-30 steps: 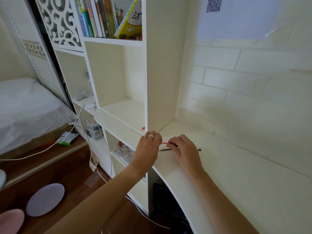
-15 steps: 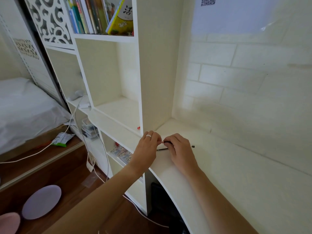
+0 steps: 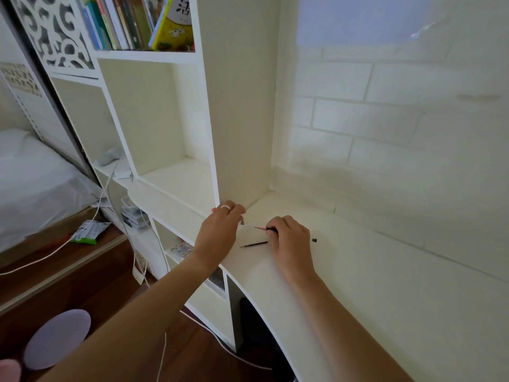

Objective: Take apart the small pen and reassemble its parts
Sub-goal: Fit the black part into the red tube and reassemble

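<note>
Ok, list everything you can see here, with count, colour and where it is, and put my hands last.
Desk: one, white, along the brick-pattern wall.
Thin rod: one, black, lying on the desk between the hands.
Pen piece: one, red tip and dark body, pinched in the right hand.
Small part: one, grey, at the left fingertips.
Small piece: one, black, on the desk just right of the right hand.
Books: several, mixed colours, top shelf.
Cable: one, white, trailing over the floor.
Bed: one, white, far left.
Left hand: ring on a finger, at the shelf edge.
Right hand: on the desk.
</note>
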A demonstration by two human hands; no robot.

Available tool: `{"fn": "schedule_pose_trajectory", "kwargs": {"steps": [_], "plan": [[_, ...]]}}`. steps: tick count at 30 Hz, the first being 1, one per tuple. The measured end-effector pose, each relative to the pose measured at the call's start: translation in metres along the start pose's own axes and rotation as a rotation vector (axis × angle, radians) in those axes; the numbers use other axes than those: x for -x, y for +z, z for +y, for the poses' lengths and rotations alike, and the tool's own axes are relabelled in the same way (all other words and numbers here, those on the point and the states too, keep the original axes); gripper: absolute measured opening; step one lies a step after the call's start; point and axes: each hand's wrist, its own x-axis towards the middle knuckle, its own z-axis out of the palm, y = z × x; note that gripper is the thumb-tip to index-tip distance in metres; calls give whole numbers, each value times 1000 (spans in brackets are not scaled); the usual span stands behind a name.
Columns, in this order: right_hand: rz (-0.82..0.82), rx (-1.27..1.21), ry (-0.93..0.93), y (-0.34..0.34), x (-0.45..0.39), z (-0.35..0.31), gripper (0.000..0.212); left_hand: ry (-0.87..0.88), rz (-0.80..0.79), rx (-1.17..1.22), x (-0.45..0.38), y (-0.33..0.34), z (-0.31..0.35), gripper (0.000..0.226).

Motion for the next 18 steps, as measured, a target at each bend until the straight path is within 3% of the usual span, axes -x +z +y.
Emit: {"fn": "schedule_pose_trajectory", "kwargs": {"steps": [8,11,14,18], "plan": [[-7,2,28,1,1,0,7,105,-150,-312,-13,4,14,27],[-8,9,34,1,0,1,7,76,-88,-184,-12,8,12,30],[15,19,49,0,0,-1,6,-63,19,59,-6,13,15,27],[29,44,61,-1,0,-2,9,-190,36,275,10,13,30,16]]}}
